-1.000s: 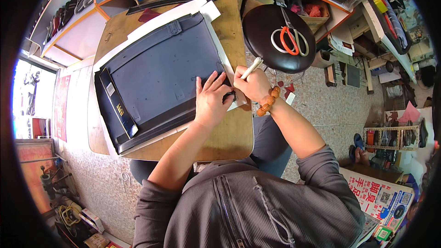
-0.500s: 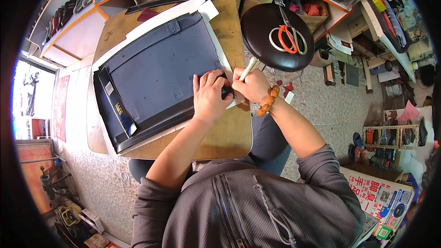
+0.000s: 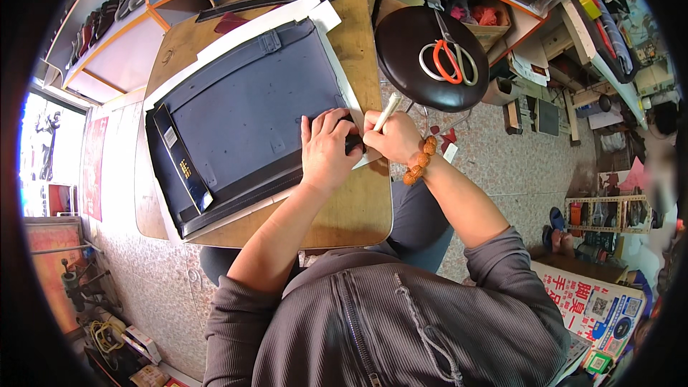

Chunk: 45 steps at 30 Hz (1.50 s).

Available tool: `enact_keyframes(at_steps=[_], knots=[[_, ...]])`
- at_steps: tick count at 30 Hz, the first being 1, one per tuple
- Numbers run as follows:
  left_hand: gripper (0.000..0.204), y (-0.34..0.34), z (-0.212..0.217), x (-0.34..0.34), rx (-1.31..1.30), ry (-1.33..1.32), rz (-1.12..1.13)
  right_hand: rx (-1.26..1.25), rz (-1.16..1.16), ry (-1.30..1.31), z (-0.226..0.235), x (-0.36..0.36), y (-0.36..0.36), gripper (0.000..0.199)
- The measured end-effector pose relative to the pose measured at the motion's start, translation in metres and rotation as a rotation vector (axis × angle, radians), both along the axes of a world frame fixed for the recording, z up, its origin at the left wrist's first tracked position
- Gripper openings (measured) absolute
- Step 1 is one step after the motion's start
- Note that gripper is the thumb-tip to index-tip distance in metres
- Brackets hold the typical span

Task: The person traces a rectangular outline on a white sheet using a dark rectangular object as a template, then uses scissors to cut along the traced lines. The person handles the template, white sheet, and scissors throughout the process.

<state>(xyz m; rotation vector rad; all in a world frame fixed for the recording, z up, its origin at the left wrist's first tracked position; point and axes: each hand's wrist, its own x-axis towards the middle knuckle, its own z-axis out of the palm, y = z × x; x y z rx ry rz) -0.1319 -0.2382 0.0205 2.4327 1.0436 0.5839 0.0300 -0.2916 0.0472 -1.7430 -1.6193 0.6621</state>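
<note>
A dark blue-black flat leather piece (image 3: 251,100), perhaps a bag panel with a buckle strap, lies over white sheets (image 3: 326,14) on a small wooden table (image 3: 362,193). My left hand (image 3: 328,147) presses its near right corner with fingers spread, the thumb beside a black part at that corner. Just to the right, my right hand (image 3: 394,136) is closed round a whitish pen-like stick (image 3: 388,111), whose upper end sticks up above the fist. Its lower tip is hidden by the hand, close to the white sheet's edge. A long narrow black box (image 3: 183,161) rests on the panel's left side.
A round black stool (image 3: 401,43) stands right of the table, with orange-handled scissors (image 3: 446,64) and another pair on it. Shelves with shoes (image 3: 129,0) run along the back. A dark strip (image 3: 265,1) lies at the table's far edge.
My right hand has shifted very slightly with the pen-like stick, still at the sheet's edge. My left hand and the leather piece have stayed in place.
</note>
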Motion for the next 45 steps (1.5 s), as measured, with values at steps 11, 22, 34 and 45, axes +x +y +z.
enact_keyframes(at_steps=[11,22,34,45], knots=[[0.028,0.001,-0.003,0.000,0.030,-0.011,0.006,0.000,0.039,0.074,0.004,0.004,0.000,0.011],[0.066,0.001,-0.004,-0.008,-0.040,0.100,-0.009,0.139,0.172,0.542,-0.020,-0.050,0.040,0.046],[0.030,0.008,-0.017,-0.012,-0.175,-0.448,0.123,0.134,-0.053,0.483,-0.058,-0.054,0.049,0.061],[0.036,0.020,0.023,-0.066,-0.237,-0.734,0.302,0.291,0.033,-0.272,-0.047,-0.061,0.047,0.045]])
